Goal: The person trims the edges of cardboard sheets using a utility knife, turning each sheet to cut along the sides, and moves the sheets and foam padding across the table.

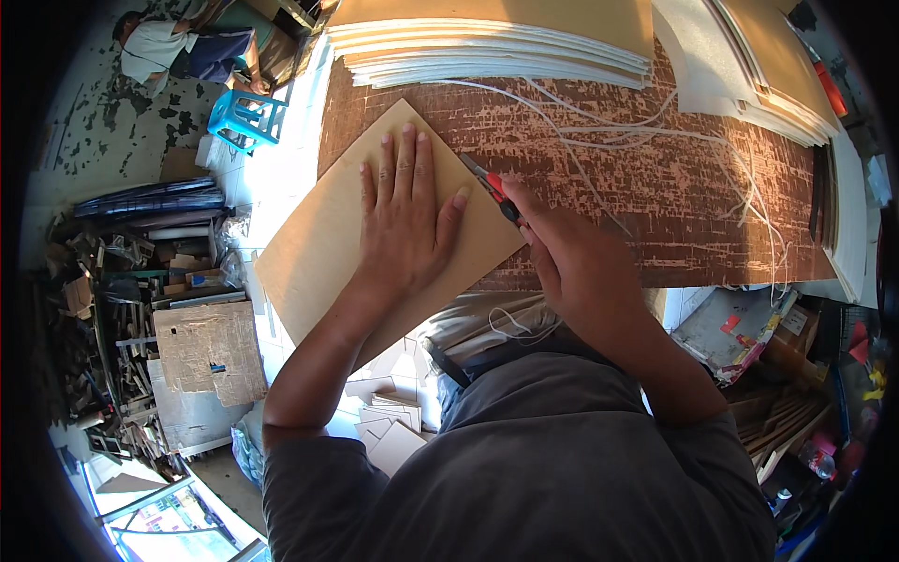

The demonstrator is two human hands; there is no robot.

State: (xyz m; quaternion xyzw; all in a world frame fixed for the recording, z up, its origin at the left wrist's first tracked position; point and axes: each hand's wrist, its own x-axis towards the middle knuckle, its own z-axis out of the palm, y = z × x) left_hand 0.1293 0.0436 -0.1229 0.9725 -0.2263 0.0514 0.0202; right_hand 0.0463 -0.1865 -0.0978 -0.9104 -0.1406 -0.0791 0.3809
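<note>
A tan rectangular board (314, 244) lies at a slant across the left edge of the worn brown worktable (562, 187), one corner reaching over the side toward me. My left hand (403, 211) rests flat on this board, fingers stretched out and pointing away from me. In my right hand (571, 244) is a red and black utility knife (496, 187), gripped in closed fingers. Its blade end meets the board's right edge, near the far corner. My palm hides part of the knife's handle.
Stacked boards (496, 47) with white edges stand at the table's far side, and another stack (777, 75) sits far right. White string (646, 131) trails over the tabletop. Left are a blue stool (245, 117), a seated person (187, 51) and piled wood scraps (112, 309). Cut pieces (393, 431) lie below.
</note>
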